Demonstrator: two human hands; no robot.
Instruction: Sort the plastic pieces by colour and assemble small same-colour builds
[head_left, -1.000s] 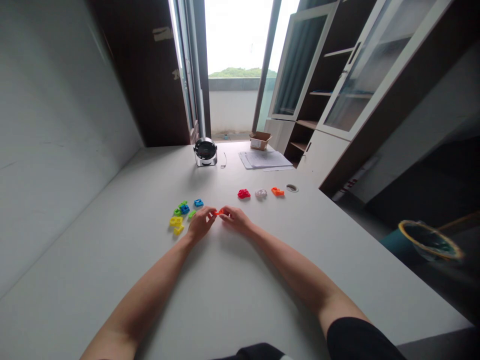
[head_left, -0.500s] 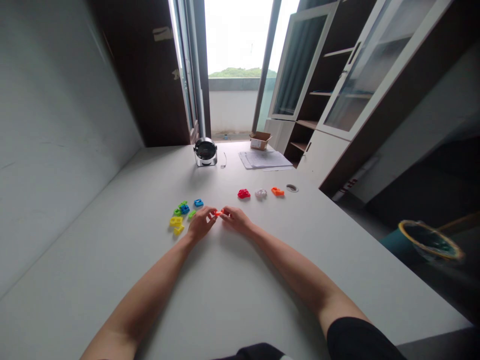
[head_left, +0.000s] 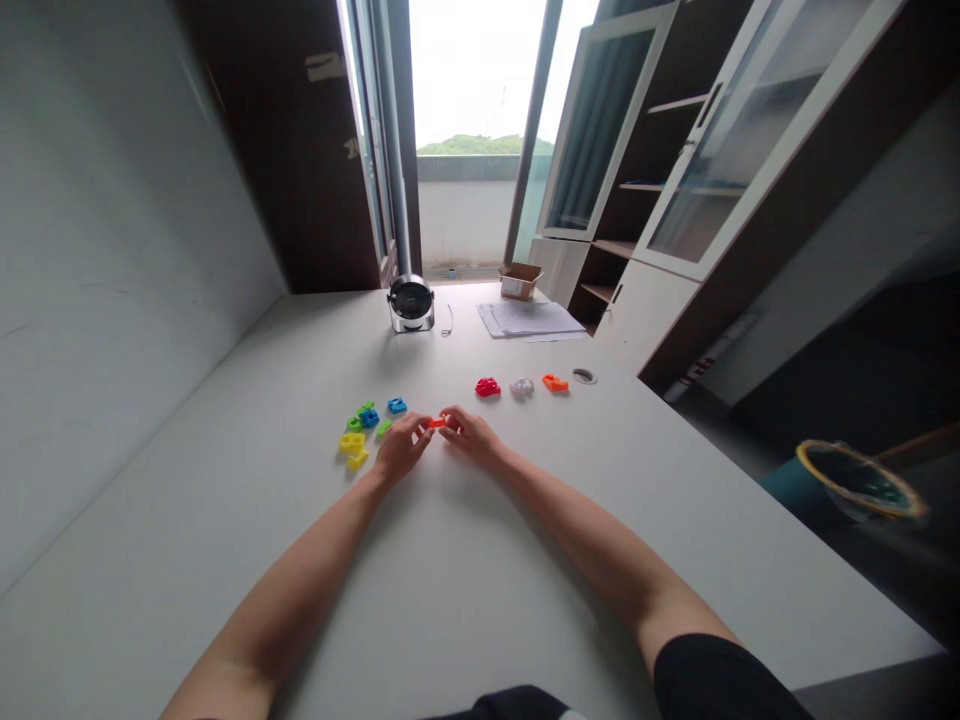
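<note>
Between my two hands is a small orange-red plastic piece (head_left: 436, 423); its exact kind is too small to make out. My left hand (head_left: 403, 443) pinches its left end, and my right hand (head_left: 466, 435) has its fingertips closed on the right end. Just left of my left hand lie a green piece (head_left: 384, 428), blue pieces (head_left: 397, 405) and yellow pieces (head_left: 352, 442). Beyond my right hand rest a cluster of red pieces (head_left: 487, 387), a whitish cluster (head_left: 522, 386) and an orange cluster (head_left: 555, 383).
All this lies on a white table (head_left: 450, 580). Toward its far edge stand a round silver-and-black device (head_left: 411, 303), paper sheets (head_left: 532, 319) and an open cardboard box (head_left: 520, 281). A cable hole (head_left: 584, 377) is at the right. A bin (head_left: 855, 480) stands on the floor.
The orange-red piece has turned slightly and shows more of its length between my fingers. My right fingers have risen a little; the other pieces have not moved.
</note>
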